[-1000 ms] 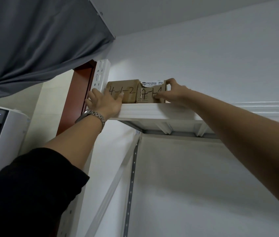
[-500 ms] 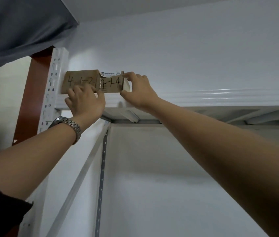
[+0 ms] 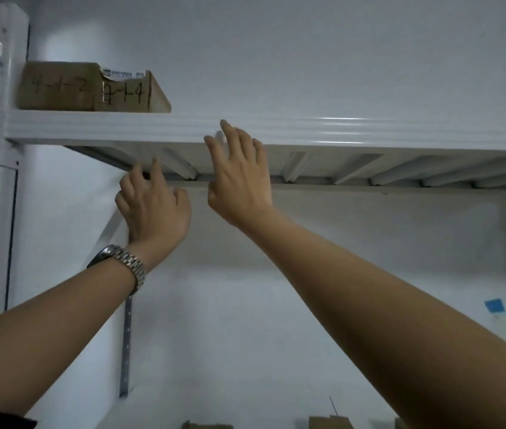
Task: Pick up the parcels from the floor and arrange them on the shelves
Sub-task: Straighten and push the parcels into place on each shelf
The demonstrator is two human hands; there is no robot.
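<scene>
Since both hands are empty, the coming move turns on parcels lying below them: a few brown boxes (image 3: 329,422) show at the bottom edge, low and slightly to the right, so the right hand (image 3: 239,184), fingers spread in a released grip, seems nearer. Left hand (image 3: 154,205) is loosely curled, grasping nothing. Farther up, two parcels (image 3: 90,88) sit touching at the top shelf's (image 3: 338,131) left end.

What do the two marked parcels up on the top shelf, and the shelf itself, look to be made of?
Both parcels, left and right: brown matte cardboard by the look, with handwritten marker codes and a torn paper label. Top shelf: probably white painted metal, judging by its glossy ribbed front edge.
</scene>
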